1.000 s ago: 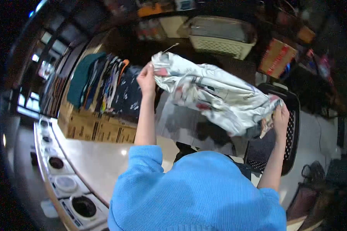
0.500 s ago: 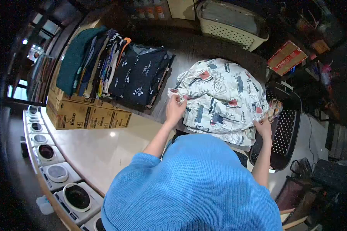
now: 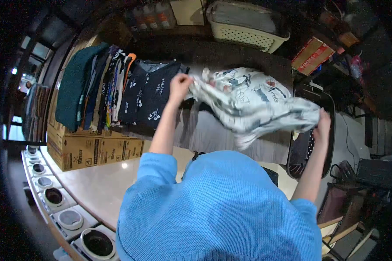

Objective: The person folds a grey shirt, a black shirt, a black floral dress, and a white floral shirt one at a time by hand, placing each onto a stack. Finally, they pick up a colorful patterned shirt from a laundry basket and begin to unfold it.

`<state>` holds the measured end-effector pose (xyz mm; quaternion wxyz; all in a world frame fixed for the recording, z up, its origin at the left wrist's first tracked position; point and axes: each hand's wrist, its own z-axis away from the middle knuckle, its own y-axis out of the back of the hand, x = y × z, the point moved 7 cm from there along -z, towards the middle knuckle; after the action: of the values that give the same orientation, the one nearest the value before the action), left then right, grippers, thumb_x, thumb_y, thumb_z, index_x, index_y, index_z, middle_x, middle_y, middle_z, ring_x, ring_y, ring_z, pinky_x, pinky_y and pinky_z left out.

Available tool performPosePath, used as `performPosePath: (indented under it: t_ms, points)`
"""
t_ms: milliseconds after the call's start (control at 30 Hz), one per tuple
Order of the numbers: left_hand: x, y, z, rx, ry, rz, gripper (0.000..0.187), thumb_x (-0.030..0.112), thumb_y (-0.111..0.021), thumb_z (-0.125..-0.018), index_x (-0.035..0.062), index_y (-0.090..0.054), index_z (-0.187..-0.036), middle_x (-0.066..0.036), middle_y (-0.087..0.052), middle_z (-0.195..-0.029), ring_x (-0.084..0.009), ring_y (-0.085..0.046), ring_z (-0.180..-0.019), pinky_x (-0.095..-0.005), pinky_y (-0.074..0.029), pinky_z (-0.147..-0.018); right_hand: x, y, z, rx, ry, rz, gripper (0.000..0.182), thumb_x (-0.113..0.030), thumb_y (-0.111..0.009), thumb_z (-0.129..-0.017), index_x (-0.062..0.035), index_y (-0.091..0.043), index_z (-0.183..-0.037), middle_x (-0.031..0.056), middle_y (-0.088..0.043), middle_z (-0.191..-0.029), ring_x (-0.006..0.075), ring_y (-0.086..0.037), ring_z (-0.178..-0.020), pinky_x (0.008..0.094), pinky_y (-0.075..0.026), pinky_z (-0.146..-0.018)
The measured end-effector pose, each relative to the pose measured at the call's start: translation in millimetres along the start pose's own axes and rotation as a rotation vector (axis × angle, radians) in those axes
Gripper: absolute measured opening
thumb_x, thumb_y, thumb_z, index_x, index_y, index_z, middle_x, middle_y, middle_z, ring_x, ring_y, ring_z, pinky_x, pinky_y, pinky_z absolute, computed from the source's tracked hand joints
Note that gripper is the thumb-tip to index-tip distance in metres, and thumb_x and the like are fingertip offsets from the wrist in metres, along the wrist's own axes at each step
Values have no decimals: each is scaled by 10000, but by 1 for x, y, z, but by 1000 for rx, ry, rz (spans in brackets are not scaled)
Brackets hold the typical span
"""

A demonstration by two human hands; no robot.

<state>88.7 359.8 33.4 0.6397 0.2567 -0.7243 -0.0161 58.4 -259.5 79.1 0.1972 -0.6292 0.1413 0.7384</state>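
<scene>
A white garment (image 3: 261, 93) with dark and red printed figures is stretched between my two hands above the table (image 3: 209, 137). Its near part is lifted and blurred by motion, while the far part bunches over the tabletop. My left hand (image 3: 180, 86) pinches the garment's left corner, close to a folded dark floral shirt (image 3: 150, 89). At the other end, my right hand (image 3: 322, 124) grips the garment's right edge over a dark perforated basket (image 3: 298, 163).
Left of the floral shirt, a row of folded clothes (image 3: 80, 82) rests above cardboard boxes (image 3: 91, 152). A cream basket (image 3: 248, 37) stands at the back, with a red box (image 3: 313, 56) to its right. Several front-loading machines (image 3: 96, 243) line the lower left.
Both hands have raised the garment's near part off the table and pulled it taut. My left hand moved up and left, my right hand right, baring the table's near side.
</scene>
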Motion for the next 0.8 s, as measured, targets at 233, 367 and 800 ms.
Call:
performPosePath:
  t_ms: [233, 367, 800]
  points:
    - [150, 89, -121, 325, -60, 473, 230, 209, -681, -901, 14, -633, -1012, -41, -669, -900, -99, -609, -793, -246, -493, -682, -222, 9, -58, 189, 620, 158, 265, -261, -563, -981, 1, -594, -957, 39, -609, -874, 99, -544, -795, 268, -459, -706]
    - [172, 140, -111, 264, 13, 849, 263, 178, -653, -919, 31, -600, -1130, -59, -680, -994, -151, -665, -871, -268, -557, -729, -274, 30, -26, 293, 802, 359, 314, -303, -647, -938, 7, -640, -986, 10, -621, -849, 83, -539, -794, 237, -437, -731]
    - [244, 237, -35, 469, -324, 585, 347, 126, -549, -953, 15, -528, -1281, -160, -649, -1115, -242, -660, -965, -335, -563, -835, -223, 54, 91, -655, 223, 565, 428, -159, -857, -609, 18, -629, -924, 7, -608, -767, 72, -560, -670, 212, -425, -606]
